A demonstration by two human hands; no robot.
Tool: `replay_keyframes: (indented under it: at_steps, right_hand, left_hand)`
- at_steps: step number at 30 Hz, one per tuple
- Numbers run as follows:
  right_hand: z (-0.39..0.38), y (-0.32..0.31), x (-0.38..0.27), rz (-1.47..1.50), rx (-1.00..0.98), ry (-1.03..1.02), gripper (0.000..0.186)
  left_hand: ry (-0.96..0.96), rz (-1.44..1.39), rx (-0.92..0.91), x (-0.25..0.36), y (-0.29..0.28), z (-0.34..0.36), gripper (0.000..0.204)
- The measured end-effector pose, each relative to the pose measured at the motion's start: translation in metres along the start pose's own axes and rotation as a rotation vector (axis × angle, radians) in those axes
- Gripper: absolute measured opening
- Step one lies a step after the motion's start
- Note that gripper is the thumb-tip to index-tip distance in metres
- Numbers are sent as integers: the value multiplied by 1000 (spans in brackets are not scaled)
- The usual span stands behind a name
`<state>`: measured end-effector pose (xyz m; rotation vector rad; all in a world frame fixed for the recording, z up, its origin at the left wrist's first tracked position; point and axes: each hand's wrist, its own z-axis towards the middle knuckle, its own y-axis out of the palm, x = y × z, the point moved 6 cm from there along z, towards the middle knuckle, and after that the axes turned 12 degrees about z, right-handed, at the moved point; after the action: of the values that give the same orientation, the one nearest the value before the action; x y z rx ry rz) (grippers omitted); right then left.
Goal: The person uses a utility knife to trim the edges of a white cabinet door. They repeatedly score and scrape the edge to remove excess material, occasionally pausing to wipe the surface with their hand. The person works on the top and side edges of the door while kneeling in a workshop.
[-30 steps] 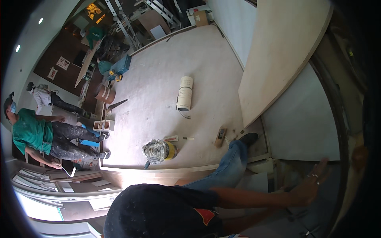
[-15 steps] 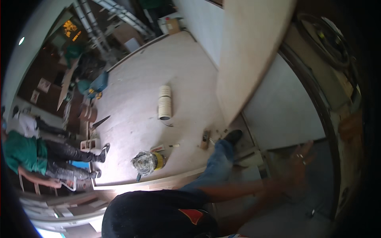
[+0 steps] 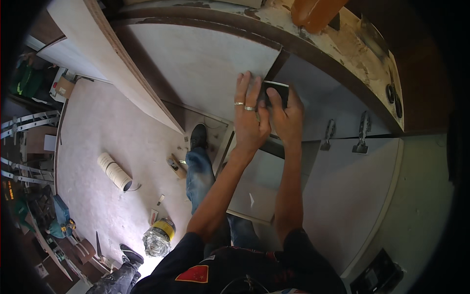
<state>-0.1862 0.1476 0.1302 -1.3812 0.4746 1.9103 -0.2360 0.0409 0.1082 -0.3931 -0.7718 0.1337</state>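
Note:
My left hand (image 3: 250,115), with rings on two fingers, has its fingers stretched out against the pale curved panel (image 3: 200,59) near its end. Beside it, my right hand (image 3: 290,115) grips a small dark flat block (image 3: 279,90) with a pale upper edge, thumb across its face. My left thumb lies close to the block; whether it touches cannot be made out. The block is at the panel's end edge, by the grey recess (image 3: 313,88). What kind of block it is does not show clearly.
A cabinet door (image 3: 352,196) hangs swung out on two metal hinges (image 3: 362,132) to the right. A tall curved panel (image 3: 117,59) stands at left. On the floor are a cream roll (image 3: 114,171), a hand plane (image 3: 175,165) and a plastic-covered yellow bucket (image 3: 160,237). Another person's shoe (image 3: 131,255) is lower left.
My view has swung right toward the cabinet. Both hands, blurred and low at the right before, are now together at the panel's end, and the dark block shows in my right hand.

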Motion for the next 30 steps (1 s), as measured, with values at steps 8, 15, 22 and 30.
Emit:
replay_keyframes:
  at_steps: [8,15,22,30]
  right_hand:
    - [12,11,-1,-13,-8,-4,24]
    - [18,18,-15,-40,-16,26,24]
    - [12,15,-9,-51,-22,64,23]
    - [15,20,-8,-8,-29,-32,22]
  left_hand:
    - [13,46,64,-2,2,1,51]
    - [-42,40,80,-4,5,3,49]
    - [-46,36,55,-3,5,2,48]
    - [-75,-24,48,-3,3,2,54]
